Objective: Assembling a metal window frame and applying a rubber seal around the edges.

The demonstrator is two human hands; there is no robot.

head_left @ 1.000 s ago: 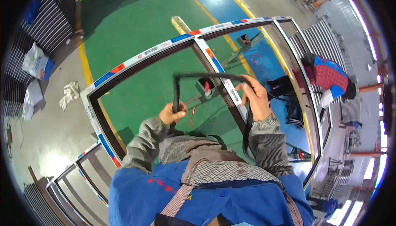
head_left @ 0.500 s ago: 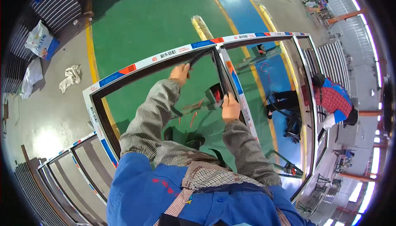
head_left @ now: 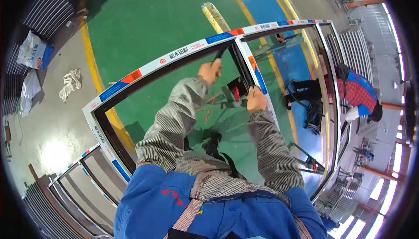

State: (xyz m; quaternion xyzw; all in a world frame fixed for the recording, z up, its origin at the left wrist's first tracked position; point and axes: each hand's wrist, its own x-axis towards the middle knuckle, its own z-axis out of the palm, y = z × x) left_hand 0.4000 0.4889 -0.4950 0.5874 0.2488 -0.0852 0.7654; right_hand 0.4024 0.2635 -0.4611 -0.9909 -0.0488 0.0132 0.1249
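Observation:
A large window frame [head_left: 144, 70], covered in white, blue and red protective film, stands in front of me. Just below its top rail, my left hand [head_left: 210, 72] is closed around a black rubber sealing strip [head_left: 221, 52]. The strip runs up to the corner where the top rail meets the white upright bar [head_left: 256, 69]. Lower on that bar's inner edge, my right hand [head_left: 256, 99] is closed, with its fingers at the dark strip along the bar. What lies under those fingers is mostly hidden.
Another filmed frame [head_left: 82, 162] is at the lower left. To the right, a person in a red checked sleeve [head_left: 354, 95] bends beyond the frame. A yellow wrapped bar [head_left: 214, 18] lies on the green floor. White sacks [head_left: 35, 50] and a cloth [head_left: 70, 84] lie at the left.
My left hand has moved right, closer to the corner, and the strip between it and the corner looks shorter. My right hand stays at the upright bar. The whole view has shifted slightly.

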